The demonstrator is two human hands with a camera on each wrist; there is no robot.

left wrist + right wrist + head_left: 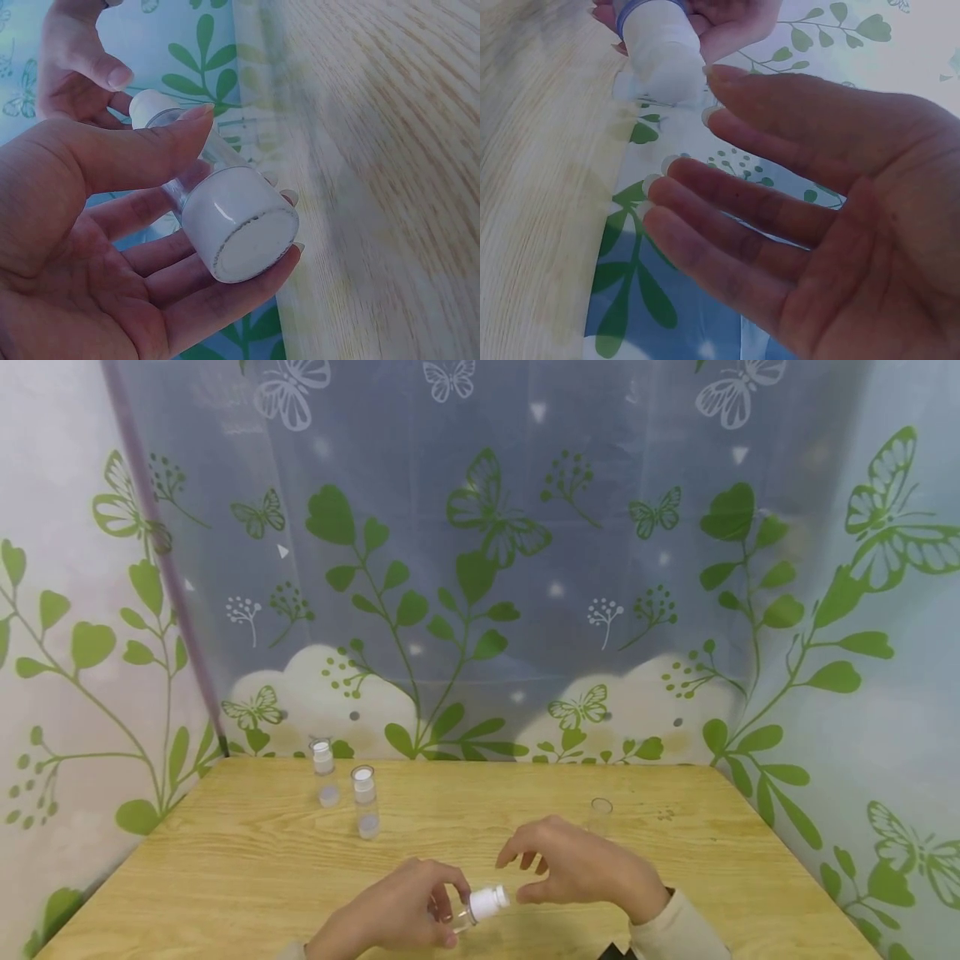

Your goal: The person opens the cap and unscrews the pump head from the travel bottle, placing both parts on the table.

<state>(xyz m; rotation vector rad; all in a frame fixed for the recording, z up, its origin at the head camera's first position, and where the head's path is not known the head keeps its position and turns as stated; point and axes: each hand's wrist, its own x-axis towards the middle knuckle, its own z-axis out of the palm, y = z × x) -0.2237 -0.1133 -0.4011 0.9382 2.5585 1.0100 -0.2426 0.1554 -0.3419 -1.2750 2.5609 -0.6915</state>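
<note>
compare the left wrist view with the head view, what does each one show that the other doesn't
Only the left wrist view shows the flat white underside of the held bottle and the palm side of the left hand.

Only the head view shows two standing bottles toward the table's back left and a clear, round-rimmed piece beyond the right hand.

Both show the left hand gripping the bottle, the right hand near its white top, the wooden table and the leaf-patterned backdrop.
</note>
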